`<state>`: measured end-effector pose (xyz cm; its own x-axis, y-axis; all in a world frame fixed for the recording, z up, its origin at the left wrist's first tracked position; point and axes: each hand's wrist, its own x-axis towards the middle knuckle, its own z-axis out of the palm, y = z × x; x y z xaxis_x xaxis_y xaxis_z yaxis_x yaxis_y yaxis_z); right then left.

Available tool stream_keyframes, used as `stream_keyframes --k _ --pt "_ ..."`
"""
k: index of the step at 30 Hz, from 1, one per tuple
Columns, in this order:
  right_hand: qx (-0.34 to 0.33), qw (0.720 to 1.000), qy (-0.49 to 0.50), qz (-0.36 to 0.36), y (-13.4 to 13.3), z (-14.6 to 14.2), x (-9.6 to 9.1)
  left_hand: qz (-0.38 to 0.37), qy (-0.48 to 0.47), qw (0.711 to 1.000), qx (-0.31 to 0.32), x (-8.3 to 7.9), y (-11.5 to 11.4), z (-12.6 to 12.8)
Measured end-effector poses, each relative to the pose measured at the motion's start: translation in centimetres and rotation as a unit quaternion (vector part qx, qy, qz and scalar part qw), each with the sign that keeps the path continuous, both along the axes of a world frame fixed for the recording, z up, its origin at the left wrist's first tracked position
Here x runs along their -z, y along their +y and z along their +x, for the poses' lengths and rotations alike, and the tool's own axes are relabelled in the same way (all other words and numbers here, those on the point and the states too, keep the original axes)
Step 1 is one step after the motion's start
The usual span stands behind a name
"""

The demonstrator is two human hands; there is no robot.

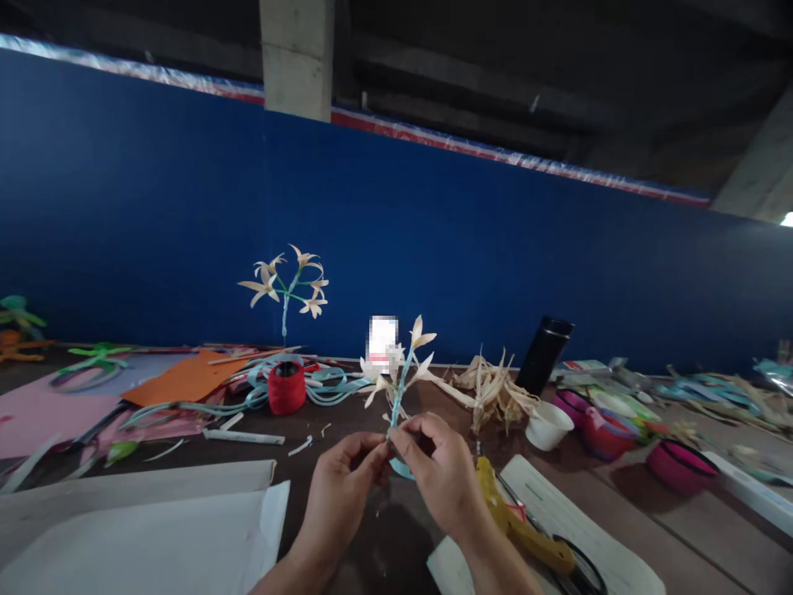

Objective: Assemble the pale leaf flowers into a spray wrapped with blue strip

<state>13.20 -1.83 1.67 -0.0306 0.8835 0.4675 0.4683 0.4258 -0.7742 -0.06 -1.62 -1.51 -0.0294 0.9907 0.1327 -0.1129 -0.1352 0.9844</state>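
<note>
From where I'm standing, green and orange figures (21, 330) are sitting at the back left corner of the counter (700, 545). Pink paper (55, 417) is spreading along the left edge, with an orange sheet (186, 382) lying nearer the back. White sheets (136, 537) are filling the near left corner.

Further along, toward the back edge, a taller spray of pale flowers (286, 289) is rising above a red pot (287, 388), seemingly standing in it, and light-blue strips (334, 392) are trailing around the pot.

Midway along, over the near part of the counter, the left hand (347, 487) is pinching the lower stem of a flower sprig (400, 388), thumb and fingers together. The right hand (443, 475) is pinching the same stem just beside it, and a light-blue loop (401, 468) is hanging below their fingertips. To my eye, the person is wrapping the stem in blue strip; the next move seems to be calling for a steady left pinch while the right is keeping the strip taut.

Right of the hands, dried husks (492, 384) are lying near the back edge, a yellow glue gun (514, 525) is resting toward the near edge, and a white cup (549, 426) is tilting before a black cylinder (545, 355). Pink bowls (681, 467) are sitting toward the right edge.
</note>
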Motion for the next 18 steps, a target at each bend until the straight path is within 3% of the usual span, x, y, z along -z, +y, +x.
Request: stream_keyframes --k 9,13,18 --pt "0.061 0.988 -0.099 0.102 -0.4 -1.0 0.8 0.066 0.090 0.992 -0.065 0.4 -0.5 0.2" --pt "0.061 0.990 -0.084 0.095 -0.4 -1.4 0.9 0.088 0.120 0.984 -0.095 0.4 -0.7 0.2" --pt "0.056 0.997 -0.013 0.058 0.0 -1.3 0.9 0.069 0.111 0.988 -0.080 0.7 -0.9 0.4"
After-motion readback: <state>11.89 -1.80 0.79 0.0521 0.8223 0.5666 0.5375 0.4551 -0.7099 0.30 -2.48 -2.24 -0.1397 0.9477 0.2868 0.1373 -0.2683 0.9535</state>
